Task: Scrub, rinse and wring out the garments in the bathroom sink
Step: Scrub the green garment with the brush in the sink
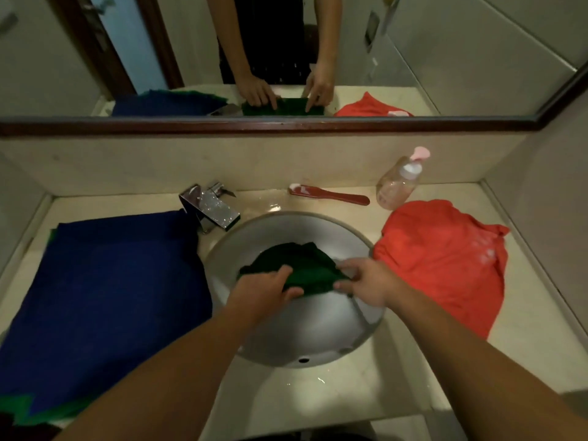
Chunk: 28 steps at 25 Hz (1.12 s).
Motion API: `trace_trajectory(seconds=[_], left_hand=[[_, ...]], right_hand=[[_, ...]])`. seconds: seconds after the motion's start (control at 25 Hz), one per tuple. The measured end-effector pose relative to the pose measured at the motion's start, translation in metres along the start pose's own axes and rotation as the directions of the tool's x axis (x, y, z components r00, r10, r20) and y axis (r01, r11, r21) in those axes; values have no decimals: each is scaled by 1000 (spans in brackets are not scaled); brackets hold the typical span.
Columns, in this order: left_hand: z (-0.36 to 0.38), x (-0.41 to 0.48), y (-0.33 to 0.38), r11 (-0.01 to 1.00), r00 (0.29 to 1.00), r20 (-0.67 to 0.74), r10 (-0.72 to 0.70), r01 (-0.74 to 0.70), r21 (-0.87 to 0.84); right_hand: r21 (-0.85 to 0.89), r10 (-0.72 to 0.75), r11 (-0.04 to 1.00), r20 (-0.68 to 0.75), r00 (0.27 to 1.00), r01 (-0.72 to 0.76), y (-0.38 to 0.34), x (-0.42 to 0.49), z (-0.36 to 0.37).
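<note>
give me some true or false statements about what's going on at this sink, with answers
1. The left hand and the right hand both grip the green garment inside the sink. True.
2. The orange garment lies on the counter to the left of the sink. False: it lies to the right; the blue cloth is on the left.
3. The red brush lies on the counter behind the sink. True.
4. The soap bottle lies in the basin. False: it stands on the counter by the back wall, right of the brush.
</note>
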<state>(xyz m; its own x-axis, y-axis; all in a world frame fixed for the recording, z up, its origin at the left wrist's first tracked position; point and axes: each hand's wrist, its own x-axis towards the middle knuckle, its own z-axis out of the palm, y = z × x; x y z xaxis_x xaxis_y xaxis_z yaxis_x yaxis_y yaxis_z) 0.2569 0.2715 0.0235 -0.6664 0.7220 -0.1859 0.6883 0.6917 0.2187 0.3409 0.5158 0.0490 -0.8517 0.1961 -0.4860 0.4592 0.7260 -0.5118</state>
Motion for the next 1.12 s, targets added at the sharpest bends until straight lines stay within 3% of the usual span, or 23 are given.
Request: trace_trajectory(seconds=[0.04, 0.12, 0.32, 0.48, 0.6, 0.68, 0.8, 1.0, 1.12], left_hand=[[14, -9, 3, 1000, 998, 64, -12, 11, 21], [28, -12, 8, 998, 995, 90, -53, 51, 21], [30, 53, 29, 981, 979, -57, -194, 193, -21], [26, 120, 55, 941, 945, -51, -322, 314, -126], [23, 158, 67, 871, 897, -98, -432, 387, -303], [22, 176, 70, 823, 859, -92, -504, 444, -355], [24, 193, 71, 745, 789, -81, -610, 535, -399], [27, 200, 69, 672, 785, -33, -618, 507, -539], [23, 206, 74, 479, 794, 42, -607, 407, -778]], right_hand=[[-43, 50, 998, 104, 993, -46, 7, -1, 10], [-108, 75, 992, 129, 989, -61, 17, 6, 17], [-91, -63, 994, -126, 990, 52, 22, 53, -14], [-138, -234, 970, -318, 919, 200, 34, 121, -45], [-234, -310, 941, -313, 898, 244, 36, 174, -61], [-262, -353, 925, -326, 877, 275, 36, 199, -65], [-301, -364, 909, -238, 901, 288, 41, 224, -66], [-146, -377, 924, -180, 909, 354, 43, 229, -57], [301, -256, 897, -245, 935, 324, 43, 193, -49]])
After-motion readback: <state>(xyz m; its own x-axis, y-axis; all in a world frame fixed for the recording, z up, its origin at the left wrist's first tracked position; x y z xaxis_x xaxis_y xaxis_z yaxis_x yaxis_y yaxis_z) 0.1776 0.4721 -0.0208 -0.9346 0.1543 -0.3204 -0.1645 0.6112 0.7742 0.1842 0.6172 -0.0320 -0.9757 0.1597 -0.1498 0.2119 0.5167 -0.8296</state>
